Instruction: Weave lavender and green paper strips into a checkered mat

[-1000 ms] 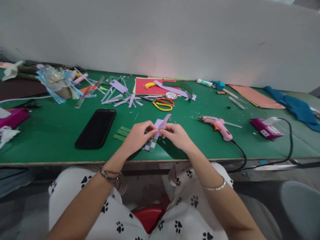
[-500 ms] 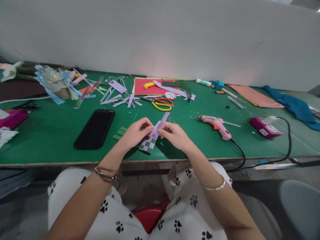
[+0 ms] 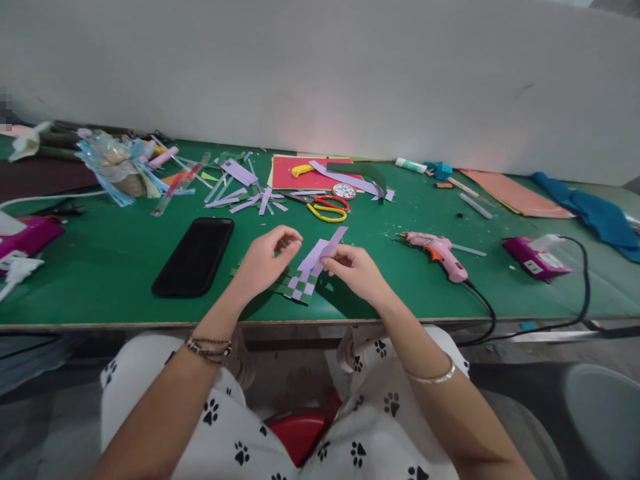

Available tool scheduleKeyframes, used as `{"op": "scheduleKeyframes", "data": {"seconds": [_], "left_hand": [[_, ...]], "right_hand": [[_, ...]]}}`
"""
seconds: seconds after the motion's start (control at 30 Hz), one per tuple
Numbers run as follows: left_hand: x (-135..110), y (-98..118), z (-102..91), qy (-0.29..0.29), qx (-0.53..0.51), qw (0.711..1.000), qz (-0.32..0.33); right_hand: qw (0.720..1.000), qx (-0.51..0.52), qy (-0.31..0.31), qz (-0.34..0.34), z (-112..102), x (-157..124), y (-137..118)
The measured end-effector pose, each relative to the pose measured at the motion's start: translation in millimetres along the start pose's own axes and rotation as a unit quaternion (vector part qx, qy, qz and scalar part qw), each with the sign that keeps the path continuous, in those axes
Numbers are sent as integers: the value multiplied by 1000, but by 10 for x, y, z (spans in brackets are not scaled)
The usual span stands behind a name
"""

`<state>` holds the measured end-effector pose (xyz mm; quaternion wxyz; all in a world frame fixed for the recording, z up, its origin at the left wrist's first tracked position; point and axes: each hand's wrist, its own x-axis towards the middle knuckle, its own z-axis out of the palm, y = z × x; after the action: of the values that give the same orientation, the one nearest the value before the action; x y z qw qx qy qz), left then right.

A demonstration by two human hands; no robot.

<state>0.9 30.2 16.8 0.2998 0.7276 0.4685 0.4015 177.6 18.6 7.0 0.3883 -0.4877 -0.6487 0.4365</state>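
Note:
A small woven mat of purple and green paper strips lies near the table's front edge, its purple ends pointing away from me. My right hand pinches a purple paper strip at the mat's right side between thumb and fingers. Just left of the mat, my left hand is raised off the paper. Its fingers are curled, with a gap between thumb and forefinger and nothing seen between them. Green strip ends at the mat's left are partly hidden under this hand.
Scissors and loose purple strips lie behind the hands, near red paper. To the left is a black phone. At right are a pink glue gun and a corded magenta power block.
My left hand has let go of the paper and drawn slightly up and away to the left. The right hand keeps its pinch on the purple strip. The view has shifted slightly.

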Motion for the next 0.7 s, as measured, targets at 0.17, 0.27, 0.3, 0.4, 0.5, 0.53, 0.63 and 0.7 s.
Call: {"op": "scheduleKeyframes", "data": {"seconds": [0.17,0.27,0.3,0.4,0.5,0.53,0.63,0.7], "left_hand": [[-35,46,33,-137,9,990,26],[-42,60,56,-138,4,990,26],[-42,59,62,-137,6,990,28],[-38,53,71,-139,17,989,44],[-22,43,53,-129,-1,991,41],[-12,38,36,-111,-16,993,34],[24,13,-51,-19,-60,998,11],[41,-11,-123,9,-47,999,-12]], "right_hand": [[1000,-1,-1,-5,-5,-3,-15],[1000,-8,-3,-11,-9,-7,-19],[1000,-10,-5,-14,-9,-8,-17],[1000,-20,-13,-17,-8,-6,-4],[999,-30,-23,-15,-9,-4,9],[999,-34,-24,-13,-12,-4,11],[999,-33,-11,-7,-29,-6,1],[1000,-23,4,-3,-43,-7,-12]]}}
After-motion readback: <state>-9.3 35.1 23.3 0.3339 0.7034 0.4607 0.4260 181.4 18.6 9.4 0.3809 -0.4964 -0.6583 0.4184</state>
